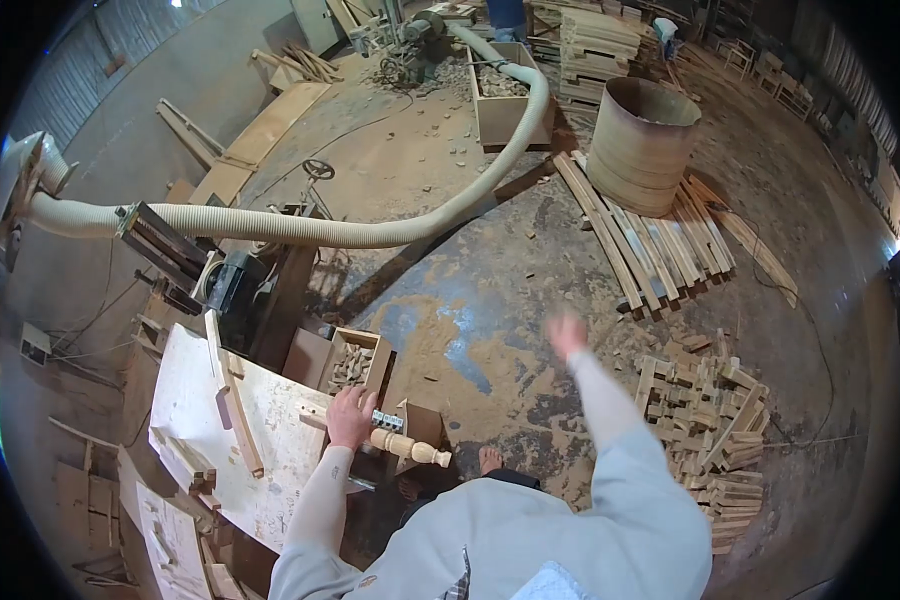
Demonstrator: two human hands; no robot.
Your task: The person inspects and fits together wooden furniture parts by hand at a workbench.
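My left hand (350,417) is wrapped over a turned wooden leg (415,449) at the edge of the white worktable (280,455). The leg's rounded, grooved end sticks out to the right of the hand, and a squared end shows to its left. Just beyond the leg is a small toothed metal part (387,421), partly covered by the hand. My right hand (567,333) is stretched forward above the floor, away from the table. Motion blurs its fingers, and nothing can be made out in it.
An open box of wood offcuts (375,350) adjoins the worktable. Wooden strips (232,400) lie on it. A ribbed hose (370,234) crosses ahead. To the right are a pile of wood pieces (715,410), long boards (660,255) and a large drum (642,150). Other people stand far back.
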